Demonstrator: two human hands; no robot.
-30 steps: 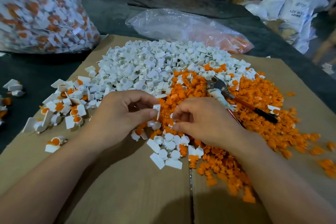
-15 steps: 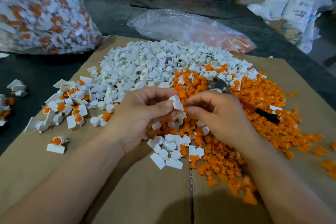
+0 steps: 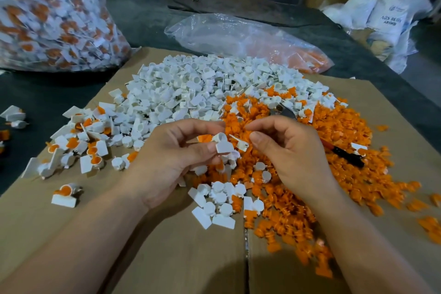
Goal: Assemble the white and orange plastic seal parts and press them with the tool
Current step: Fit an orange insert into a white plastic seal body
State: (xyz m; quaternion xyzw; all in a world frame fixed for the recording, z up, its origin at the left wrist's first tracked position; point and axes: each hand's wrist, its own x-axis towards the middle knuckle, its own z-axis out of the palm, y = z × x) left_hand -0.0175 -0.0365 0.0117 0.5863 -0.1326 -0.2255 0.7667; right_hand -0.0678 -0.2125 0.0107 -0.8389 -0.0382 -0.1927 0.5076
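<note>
My left hand (image 3: 171,157) pinches a white seal part (image 3: 223,145) between thumb and fingers, lifted just above the heap. An orange piece (image 3: 204,137) shows right behind it. My right hand (image 3: 293,157) hovers beside it with curled fingers, its thumb and forefinger a little apart and close to the part; I cannot make out anything held between them. The pressing tool (image 3: 285,113) lies on the orange pile (image 3: 334,141), its dark handle (image 3: 347,156) sticking out past my right hand. The white pile (image 3: 191,93) sits behind my hands.
Assembled white-and-orange seals (image 3: 90,150) lie scattered to the left on the cardboard (image 3: 167,258). A big bag of finished seals (image 3: 47,14) stands at the back left. A clear bag with orange parts (image 3: 238,38) lies behind the piles. Boxes and sacks line the background.
Both hands have risen from the pile towards the middle. My left hand carries the white part up; my right fingertips, which met it half a second ago, have drawn slightly away.
</note>
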